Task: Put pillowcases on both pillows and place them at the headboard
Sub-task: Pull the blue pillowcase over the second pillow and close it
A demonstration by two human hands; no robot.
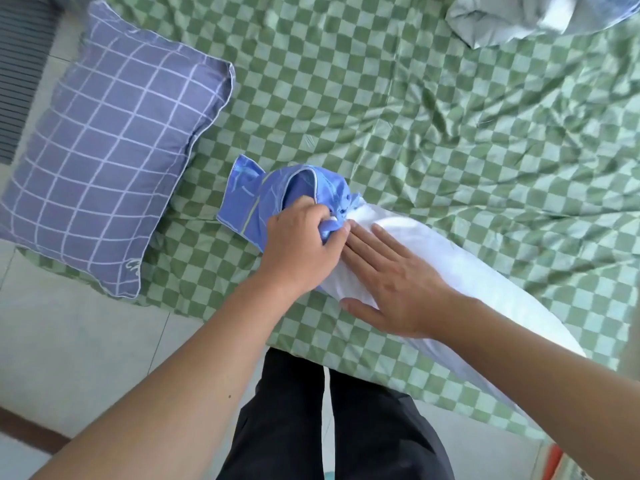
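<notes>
Pale floor tiles are showing at the near left, and a bed covered by a rumpled green-and-white checkered sheet is filling most of the view. At the far left, a plump pillow in a purple-blue case with a white grid pattern is lying on the sheet, its left edge hanging over the side of the bed. Just right of it, near the middle, a bunched bright blue pillowcase with pale piping is sitting over the far end of a long bare white pillow, which is stretching toward the near right across the sheet. The left hand is gripping the pillowcase's gathered edge, fingers curled into the fabric. The right hand is lying flat on the white pillow, fingers straight and together, thumb spread at the pillow's near side, fingertips touching the blue cloth. Black trousers are showing below. At the far right, a crumpled grey-white cloth is lying on the sheet.
</notes>
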